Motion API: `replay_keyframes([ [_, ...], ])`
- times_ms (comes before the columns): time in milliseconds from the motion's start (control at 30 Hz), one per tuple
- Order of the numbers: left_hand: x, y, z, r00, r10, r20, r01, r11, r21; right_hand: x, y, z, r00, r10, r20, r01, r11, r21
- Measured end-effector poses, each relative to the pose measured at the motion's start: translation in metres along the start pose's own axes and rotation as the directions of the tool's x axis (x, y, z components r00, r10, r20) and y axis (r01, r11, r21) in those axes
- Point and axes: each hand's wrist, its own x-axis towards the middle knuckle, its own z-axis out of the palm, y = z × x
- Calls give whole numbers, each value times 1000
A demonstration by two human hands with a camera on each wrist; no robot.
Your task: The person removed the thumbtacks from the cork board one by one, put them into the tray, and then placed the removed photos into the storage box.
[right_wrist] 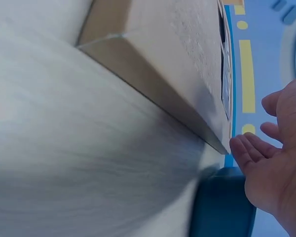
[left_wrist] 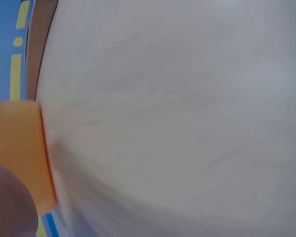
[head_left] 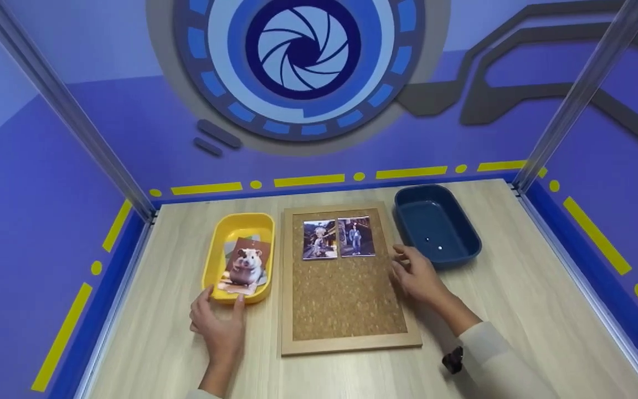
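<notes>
My left hand is at the near end of a yellow tray, thumb and forefinger touching its outside. Inside the tray lie a hamster photo and other pictures partly hidden under it. A wood-framed corkboard lies flat in the middle. Along its top sit two photos side by side, a figure in a street and a standing person. Near the board's right edge is my right hand, fingers loosely bent, holding nothing. The right wrist view shows this hand apart from the board.
A dark blue tray stands right of the board, just beyond my right hand. Two small shiny spots show on its bottom. Blue panels with yellow markings enclose the wooden table at the back and sides.
</notes>
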Motion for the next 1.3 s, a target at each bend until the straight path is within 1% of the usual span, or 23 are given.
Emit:
replay_keyframes([
  [100, -5, 11, 9, 995, 102, 2, -102, 995, -22, -4, 1, -2, 1000, 22, 16, -22, 1000, 10],
  [167, -7, 19, 17, 984, 178, -1, -178, 982, -64, -5, 0, -2, 999, 38, 25, -39, 999, 16],
  [233, -10, 28, 26, 967, 255, 5, -252, 960, -121, -7, 0, 0, 999, 42, 33, -42, 999, 16],
  [300, -13, 37, 37, 944, 327, 31, -318, 934, -163, -7, -1, 2, 998, 42, 36, -42, 999, 18],
  [400, -19, 51, 55, 912, 395, 108, -372, 909, -189, -8, 0, 4, 999, 36, 30, -37, 999, 14],
  [467, -23, 59, 68, 892, 415, 177, -385, 905, -181, -8, 1, 5, 999, 36, 23, -37, 999, 14],
  [533, -27, 68, 82, 878, 404, 258, -371, 913, -169, -8, 2, 6, 999, 32, 19, -32, 999, 11],
  [600, -30, 75, 96, 854, 388, 346, -356, 922, -156, -9, 3, 7, 999, 30, 18, -30, 999, 9],
  [700, -31, 82, 116, 821, 335, 462, -325, 940, -104, -10, 5, 9, 999, 28, 29, -28, 1000, 7],
  [733, -31, 83, 121, 813, 312, 492, -315, 946, -80, -10, 5, 9, 999, 25, 31, -25, 1000, 6],
  [833, -29, 87, 136, 800, 225, 556, -278, 960, 12, -11, 5, 10, 999, 26, 38, -26, 1000, 13],
  [900, -27, 88, 143, 793, 175, 584, -256, 965, 59, -12, 5, 11, 999, 26, 33, -27, 1000, 16],
  [967, -23, 90, 150, 781, 155, 605, -249, 966, 73, -12, 4, 12, 999, 34, 33, -35, 999, 28],
  [1000, -22, 91, 153, 775, 161, 611, -254, 965, 67, -11, 3, 12, 999, 35, 32, -36, 999, 29],
  [1067, -19, 92, 158, 756, 177, 630, -267, 962, 50, -11, 2, 13, 999, 38, 29, -39, 999, 26],
  [1200, -16, 94, 171, 729, 216, 650, -290, 957, 8, -10, 0, 14, 999, 24, 28, -25, 1000, 18],
  [1233, -16, 95, 175, 724, 213, 656, -288, 958, 6, -9, -1, 14, 999, 23, 29, -24, 1000, 17],
  [1267, -17, 96, 180, 724, 209, 658, -283, 959, 7, -9, -1, 14, 999, 22, 30, -23, 1000, 16],
  [1300, -18, 97, 185, 728, 205, 655, -279, 960, 10, -8, -2, 14, 999, 19, 31, -19, 1000, 17],
])
